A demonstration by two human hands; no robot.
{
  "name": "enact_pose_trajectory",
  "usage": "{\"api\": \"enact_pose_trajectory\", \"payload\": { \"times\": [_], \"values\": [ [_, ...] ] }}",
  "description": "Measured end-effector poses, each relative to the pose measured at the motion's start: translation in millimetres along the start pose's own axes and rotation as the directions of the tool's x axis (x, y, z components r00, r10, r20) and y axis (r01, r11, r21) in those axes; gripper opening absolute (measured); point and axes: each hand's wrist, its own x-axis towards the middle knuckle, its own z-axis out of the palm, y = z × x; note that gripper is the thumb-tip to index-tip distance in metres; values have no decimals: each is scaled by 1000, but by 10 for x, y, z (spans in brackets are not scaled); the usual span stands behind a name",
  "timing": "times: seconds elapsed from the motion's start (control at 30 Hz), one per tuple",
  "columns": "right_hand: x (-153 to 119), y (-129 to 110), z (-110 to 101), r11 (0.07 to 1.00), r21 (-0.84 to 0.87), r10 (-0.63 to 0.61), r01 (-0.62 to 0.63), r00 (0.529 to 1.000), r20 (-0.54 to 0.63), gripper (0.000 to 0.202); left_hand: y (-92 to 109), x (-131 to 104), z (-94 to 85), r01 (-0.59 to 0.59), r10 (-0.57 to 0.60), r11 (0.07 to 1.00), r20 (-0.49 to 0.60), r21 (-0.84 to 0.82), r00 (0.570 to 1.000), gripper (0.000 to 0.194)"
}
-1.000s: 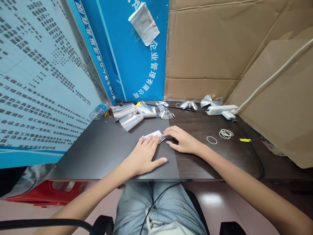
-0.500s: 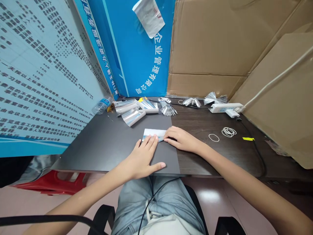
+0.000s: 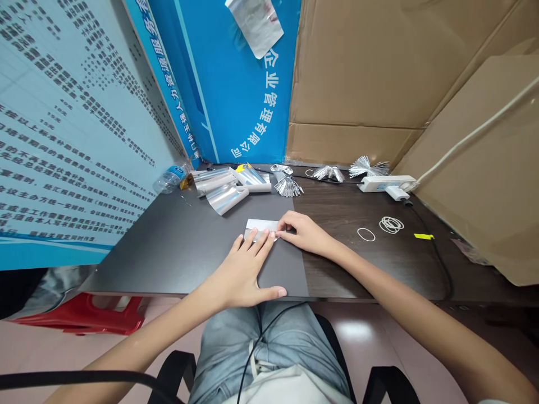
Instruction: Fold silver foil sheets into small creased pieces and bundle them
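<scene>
A small folded piece of silver foil lies on the grey part of the desk in front of me. My left hand rests palm down with its fingers spread, the fingertips pressing on the near edge of the foil. At the foil's right end, my right hand has thumb and index finger pinched together on its corner. My fingers cover part of the foil's near side and right end.
Behind are silver foil sheets, fringed foil bunches, a plastic bottle and a white power strip. White rubber bands and yellow tape lie right. A blue panel and cardboard enclose the desk.
My right hand has shifted slightly left, and its fingers have curled into a tighter pinch at the foil's right end. My left hand stays nearly still. The camera view has shifted slightly.
</scene>
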Motion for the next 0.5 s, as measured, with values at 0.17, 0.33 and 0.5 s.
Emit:
{"api": "enact_pose_trajectory", "payload": {
  "times": [0.17, 0.33, 0.5],
  "values": [
    [-13, 15, 3, 998, -53, -35, 35, 999, 4, 11, -1, -1, -42, -6, 4, 999, 34, 46, 999, 123],
    [-50, 52, 0, 987, -126, -103, 104, 995, 13, 13, -46, -1, -96, -35, 33, 995, 21, 91, 999, 119],
    [-133, 33, -52, 968, -152, -192, 200, 979, 62, 19, -87, -7, -134, -66, 67, 994, -7, 90, 998, 116]
  ]
}}
